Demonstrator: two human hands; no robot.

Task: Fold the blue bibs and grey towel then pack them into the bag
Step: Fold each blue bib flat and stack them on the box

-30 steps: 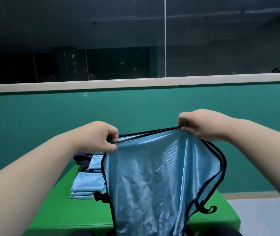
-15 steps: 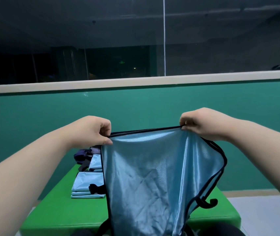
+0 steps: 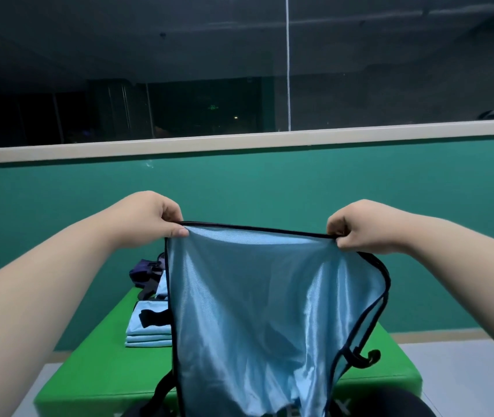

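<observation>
A shiny light-blue bib [image 3: 257, 320] with black trim hangs in the air in front of me, stretched between both hands. My left hand [image 3: 152, 219] pinches its top left corner, and my right hand [image 3: 357, 227] pinches the top right corner. Behind it on the green mat [image 3: 95, 365] lies a stack of folded blue bibs [image 3: 146, 329]. Farther back sits a dark bag [image 3: 145, 270], partly hidden by the held bib. The grey towel is not visible.
A green wall [image 3: 59, 212] with a pale ledge rises right behind the mat. Grey floor [image 3: 465, 365] lies to the right. A dark rounded object [image 3: 390, 404] shows at the bottom edge, below the bib.
My left hand has moved left and up, and the right hand slightly down. The bib's top edge is now pulled taut and wider between them.
</observation>
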